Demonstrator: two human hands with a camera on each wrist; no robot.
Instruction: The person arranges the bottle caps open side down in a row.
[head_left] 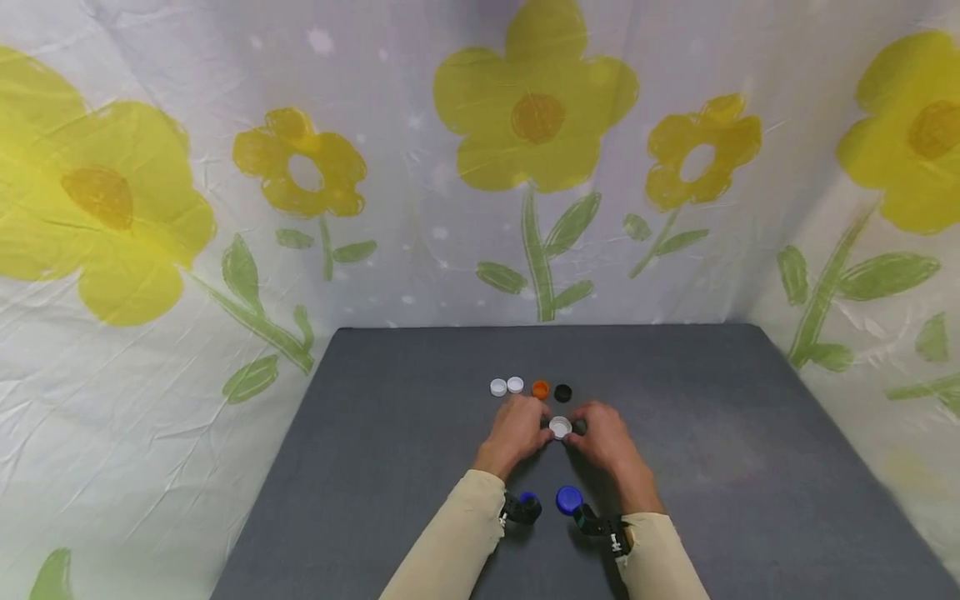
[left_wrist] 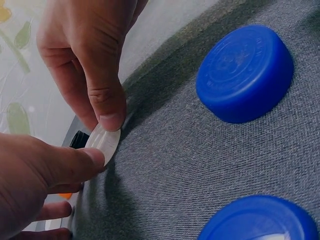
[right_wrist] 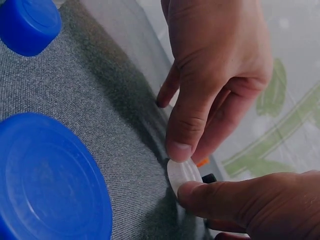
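Near the middle of the table, a white bottle cap (head_left: 560, 427) sits between two hands, its hollow side up. On its left edge, the left hand (head_left: 517, 430) holds the cap with its thumb and curled fingers. The right hand (head_left: 606, 435) grips the opposite edge, its thumb pressed to the rim in the right wrist view. The far fingers of each hand are partly hidden in the wrist views. Just beyond the hands lie an orange cap (head_left: 540, 389) and a black cap (head_left: 563, 392).
Two small white caps, the left one (head_left: 498, 387) and the right one (head_left: 515, 384), lie beside the orange cap. Nearer the wrists are two blue caps, one (head_left: 569, 500) by the right wrist and another (left_wrist: 260, 220) by the left. A flower-printed curtain (head_left: 420, 250) surrounds the grey table (head_left: 375, 417).
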